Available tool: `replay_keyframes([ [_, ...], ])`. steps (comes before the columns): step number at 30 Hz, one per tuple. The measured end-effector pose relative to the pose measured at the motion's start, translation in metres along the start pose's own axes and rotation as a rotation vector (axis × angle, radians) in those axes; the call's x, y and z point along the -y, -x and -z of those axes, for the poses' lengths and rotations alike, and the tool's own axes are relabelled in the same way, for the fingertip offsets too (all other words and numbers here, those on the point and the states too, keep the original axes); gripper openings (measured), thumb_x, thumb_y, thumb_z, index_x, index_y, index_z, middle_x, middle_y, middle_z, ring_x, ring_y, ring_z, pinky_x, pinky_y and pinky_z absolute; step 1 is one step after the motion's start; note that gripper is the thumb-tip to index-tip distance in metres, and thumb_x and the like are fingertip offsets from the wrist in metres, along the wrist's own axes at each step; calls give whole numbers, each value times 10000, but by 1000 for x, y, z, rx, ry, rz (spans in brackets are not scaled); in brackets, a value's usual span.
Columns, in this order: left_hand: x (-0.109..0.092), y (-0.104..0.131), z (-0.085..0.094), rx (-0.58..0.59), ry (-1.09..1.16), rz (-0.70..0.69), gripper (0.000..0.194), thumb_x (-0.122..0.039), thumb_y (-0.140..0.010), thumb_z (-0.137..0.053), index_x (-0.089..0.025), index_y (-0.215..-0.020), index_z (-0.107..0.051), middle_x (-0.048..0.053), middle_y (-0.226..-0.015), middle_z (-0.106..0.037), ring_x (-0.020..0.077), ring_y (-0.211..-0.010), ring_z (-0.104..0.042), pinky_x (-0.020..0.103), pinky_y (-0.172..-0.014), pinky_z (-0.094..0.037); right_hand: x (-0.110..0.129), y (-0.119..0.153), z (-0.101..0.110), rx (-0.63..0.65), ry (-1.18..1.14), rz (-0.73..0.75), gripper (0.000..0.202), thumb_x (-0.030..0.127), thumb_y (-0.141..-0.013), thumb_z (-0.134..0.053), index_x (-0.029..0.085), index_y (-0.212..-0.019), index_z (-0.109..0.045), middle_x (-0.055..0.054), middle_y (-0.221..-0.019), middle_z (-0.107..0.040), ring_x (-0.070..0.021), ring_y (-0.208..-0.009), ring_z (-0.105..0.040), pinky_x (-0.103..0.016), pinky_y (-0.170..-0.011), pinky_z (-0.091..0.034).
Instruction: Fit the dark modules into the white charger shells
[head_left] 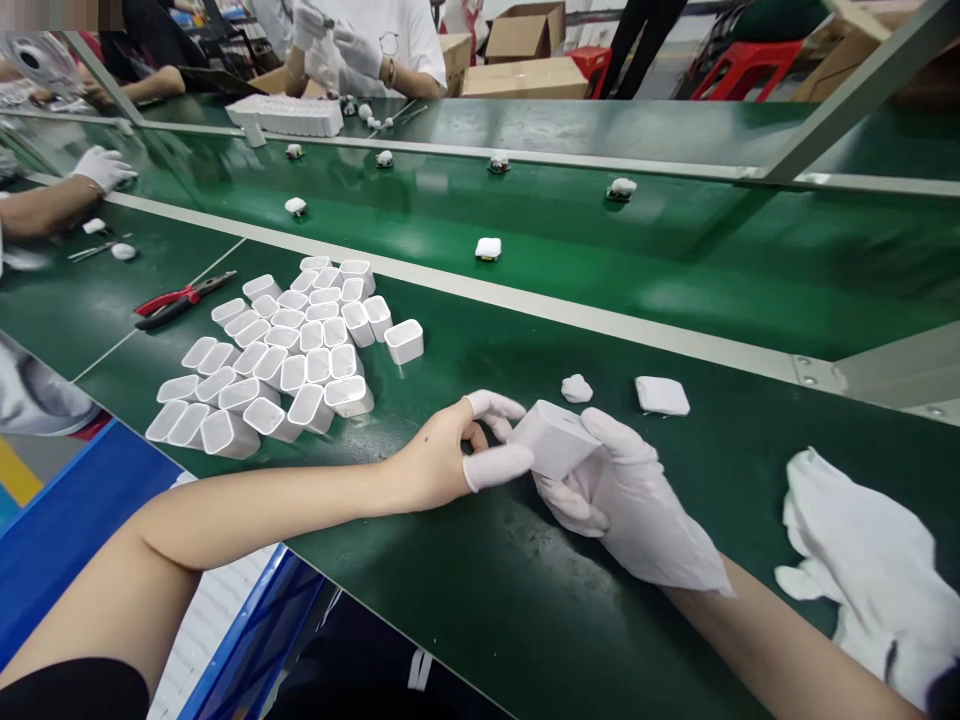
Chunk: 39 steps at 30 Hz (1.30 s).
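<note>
Over the green bench (465, 590), I have one white housing (551, 445) up between both hands: right hand (626, 500) clamped on its right side, left hand (442, 460) thumb and forefinger apart around its left end, can't tell if they press. Progress, my read: this unit is mid-handling, open-topped white cups (283, 337) sit clustered left, but can't tell whether those are done or waiting. Housing is tilted, small dark-marked face up, long axis apparently running left-right between my hands; open end not visible.
</note>
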<state>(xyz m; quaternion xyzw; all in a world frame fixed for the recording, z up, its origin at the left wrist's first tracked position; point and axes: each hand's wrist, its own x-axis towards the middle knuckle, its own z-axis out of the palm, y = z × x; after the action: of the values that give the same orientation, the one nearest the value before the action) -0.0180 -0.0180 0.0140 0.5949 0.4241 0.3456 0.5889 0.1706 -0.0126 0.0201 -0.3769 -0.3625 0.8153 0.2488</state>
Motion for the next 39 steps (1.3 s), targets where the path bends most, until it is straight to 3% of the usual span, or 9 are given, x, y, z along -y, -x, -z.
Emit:
replay_keyframes([
  [3,3,1,2,-58,-215,-215,664,-292,-684,-732,-216,-1300,-494,-30,-794,-501,73,-572,-436,187,-497,-416,5,-6,0,-39,-17,-176,643,709,-852,-287,162,-842,-623,28,-347,-404,-89,-260,-231,-188,-277,-132],
  [6,6,-2,5,-92,-274,-245,561,-291,-670,-758,-209,-1194,-572,-43,-725,-510,75,-542,-443,198,-500,-420,6,-9,-1,-70,80,-275,737,716,-876,-151,157,-639,-568,-11,-316,-408,-83,-232,-258,-181,-261,-141],
  [10,0,-7,10,-241,-233,-96,449,-328,-663,-798,-189,-1049,-616,-69,-581,-485,92,-529,-467,209,-524,-411,-2,-7,-4,-113,105,-101,712,754,-859,-289,133,-716,-607,-10,-436,-520,-50,-281,-301,-162,-306,-213],
  [15,-21,-27,15,-329,-240,36,494,-279,-731,-760,-207,-1154,-516,-1,-858,-630,97,-629,-573,191,-549,-442,-13,-2,-10,-203,223,115,555,679,-843,-480,142,-806,-614,13,-499,-551,-47,-329,-321,-175,-367,-231],
  [19,-30,-84,20,-278,-414,221,275,-238,-862,-625,-125,-1099,-541,47,-809,-664,147,-682,-648,219,-561,-487,-16,-2,-13,-220,257,159,557,700,-838,-475,159,-780,-596,19,-506,-535,-65,-322,-311,-214,-350,-219],
  [24,-42,-180,41,-394,-708,151,303,-278,-918,-610,-134,-1181,-564,93,-1141,-620,220,-1008,-620,409,-868,-528,-17,-1,-13,-206,320,180,444,557,-968,-461,141,-897,-600,45,-614,-542,-50,-386,-389,-180,-389,-348],
  [27,-54,-211,57,-443,-899,137,310,-312,-929,-599,-152,-1194,-579,103,-1290,-546,269,-1174,-535,504,-992,-451,-16,-3,-13,-203,358,183,319,451,-986,-513,147,-979,-611,10,-769,-607,-70,-527,-528,-188,-475,-466],
  [33,-55,-213,92,-536,-1111,270,367,-308,-930,-600,-160,-1260,-537,112,-1338,-506,281,-1186,-526,516,-983,-460,-10,-1,-11,-210,386,235,239,362,-970,-564,186,-1124,-613,-62,-1114,-621,-182,-898,-628,-329,-753,-566],
  [39,-58,-193,108,-541,-1109,321,323,-311,-934,-599,-141,-1206,-563,104,-1221,-578,238,-1057,-601,441,-890,-529,-2,11,-15,-181,388,337,226,360,-955,-582,207,-1116,-627,-57,-1167,-611,-208,-956,-621,-344,-788,-566],
])
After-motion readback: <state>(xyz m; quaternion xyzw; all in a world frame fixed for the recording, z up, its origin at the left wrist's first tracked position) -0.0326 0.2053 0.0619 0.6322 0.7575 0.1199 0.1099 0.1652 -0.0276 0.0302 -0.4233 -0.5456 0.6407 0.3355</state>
